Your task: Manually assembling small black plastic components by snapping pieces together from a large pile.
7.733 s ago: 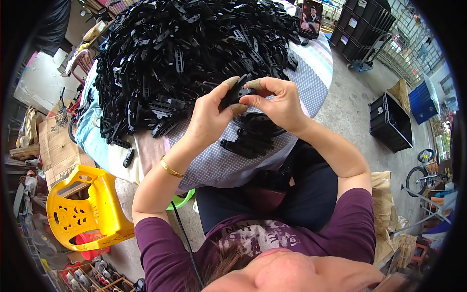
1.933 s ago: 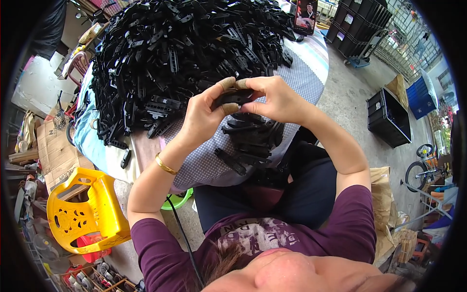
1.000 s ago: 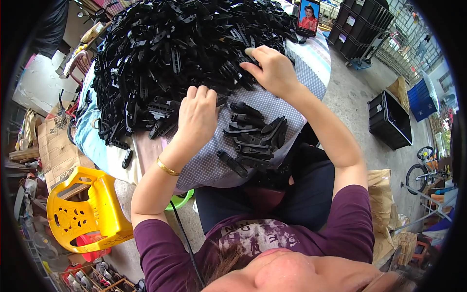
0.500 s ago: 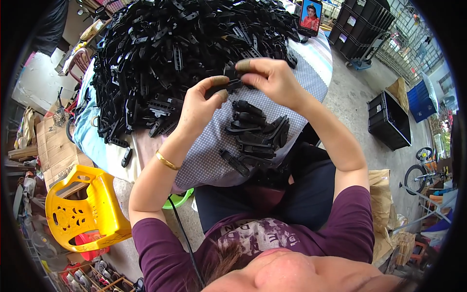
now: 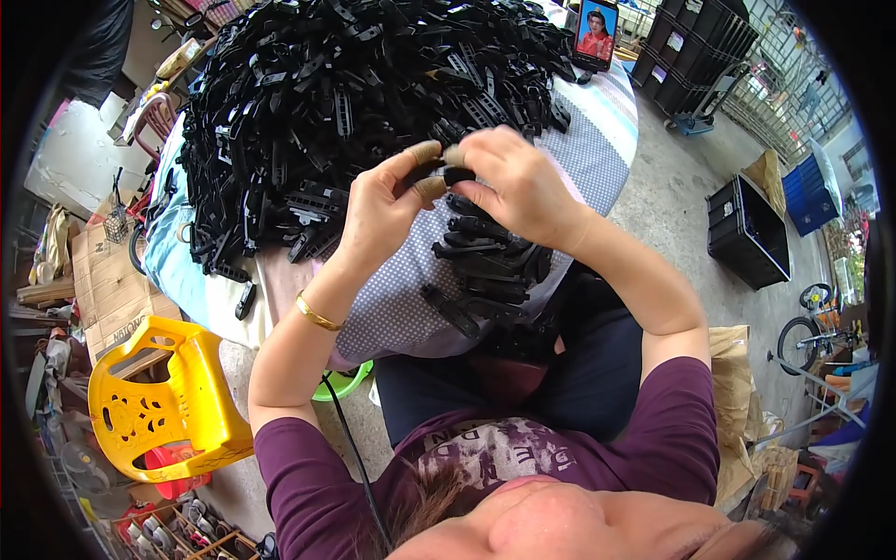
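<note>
Between both hands, above the cloth-covered table, is a small black plastic part [image 5: 454, 175], mostly hidden by fingers. My left hand [image 5: 385, 198], with tan tape on its thumb and fingertip and a gold bangle at the wrist, pinches one end. My right hand [image 5: 523, 187], also taped at a fingertip, closes on the other end. Just below the right hand lies a small group of long black plastic parts [image 5: 490, 266] near the table's front edge. Beyond the hands rises a large heap of similar black parts [image 5: 308, 103].
A phone [image 5: 595, 35] stands propped at the table's far right. The patterned tablecloth [image 5: 392, 308] hangs over the near edge. On the left sits a yellow plastic chair [image 5: 177, 401]. Black crates [image 5: 691, 56] are stacked at the far right, and another black crate [image 5: 749, 233] stands on the floor.
My right hand has moved down and turned, bringing its fingers against the left fingertips around the black plastic part. The left hand has shifted only slightly.
</note>
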### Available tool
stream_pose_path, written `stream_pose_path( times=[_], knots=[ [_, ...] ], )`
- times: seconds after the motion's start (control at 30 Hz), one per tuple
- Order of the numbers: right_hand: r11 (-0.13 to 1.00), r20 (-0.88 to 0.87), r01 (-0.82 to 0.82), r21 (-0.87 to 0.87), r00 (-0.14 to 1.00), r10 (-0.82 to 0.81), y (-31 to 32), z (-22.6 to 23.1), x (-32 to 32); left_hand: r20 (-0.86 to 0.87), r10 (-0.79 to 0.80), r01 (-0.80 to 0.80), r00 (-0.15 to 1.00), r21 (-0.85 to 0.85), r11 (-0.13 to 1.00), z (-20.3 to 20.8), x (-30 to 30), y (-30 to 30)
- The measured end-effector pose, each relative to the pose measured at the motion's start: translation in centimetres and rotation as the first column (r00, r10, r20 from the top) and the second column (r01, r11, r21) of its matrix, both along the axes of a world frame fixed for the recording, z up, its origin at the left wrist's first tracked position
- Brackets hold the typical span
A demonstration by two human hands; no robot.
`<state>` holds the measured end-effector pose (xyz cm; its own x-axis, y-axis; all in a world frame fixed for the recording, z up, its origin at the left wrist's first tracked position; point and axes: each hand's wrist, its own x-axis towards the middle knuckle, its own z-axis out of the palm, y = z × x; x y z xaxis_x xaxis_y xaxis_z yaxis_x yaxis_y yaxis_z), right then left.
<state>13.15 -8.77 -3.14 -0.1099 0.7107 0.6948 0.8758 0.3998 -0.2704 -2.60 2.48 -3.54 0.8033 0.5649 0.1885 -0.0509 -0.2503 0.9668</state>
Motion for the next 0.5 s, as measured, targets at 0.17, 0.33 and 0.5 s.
stream_pose_path(
  times=[0.17,0.33,0.5],
  knots=[
    [0.938,-0.221,-0.1,-0.331,0.975,0.026,-0.4,0.9,1.6,0.089,0.014,-0.049,0.996,0.406,0.912,0.7,-0.2,-1.3],
    [0.974,-0.078,0.011,-0.227,0.997,-0.029,-1.2,1.2,1.1,0.09,0.023,-0.065,0.996,0.493,0.868,1.0,-0.2,-1.3],
    [0.933,-0.048,0.032,-0.359,0.997,-0.052,-1.4,0.8,2.4,-0.018,-0.114,0.109,0.993,0.48,0.871,0.0,0.3,-0.1]
  ],
)
